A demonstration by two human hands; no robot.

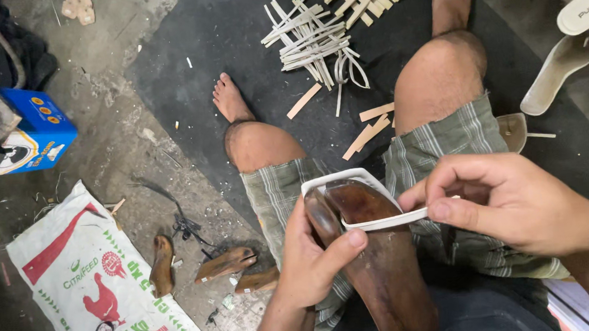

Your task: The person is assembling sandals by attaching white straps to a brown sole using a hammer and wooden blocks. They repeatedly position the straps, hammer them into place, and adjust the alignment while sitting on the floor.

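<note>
Fingers point(441, 193) of our right hand point(511, 202) pinch the thin white strap point(381, 220) stretched over the dark brown wooden shoe last point(384, 263); our left hand point(314, 254) grips that last, thumb on strap.

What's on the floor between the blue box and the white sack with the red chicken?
Nothing much. In the head view, the stretch between the blue box and the white sack is bare, dusty concrete floor, with only tiny scraps.

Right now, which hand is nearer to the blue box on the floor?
Left. The left hand grips the wooden shoe form on the side toward the blue box; the right hand, pulling the white strap, is farther away.
</note>
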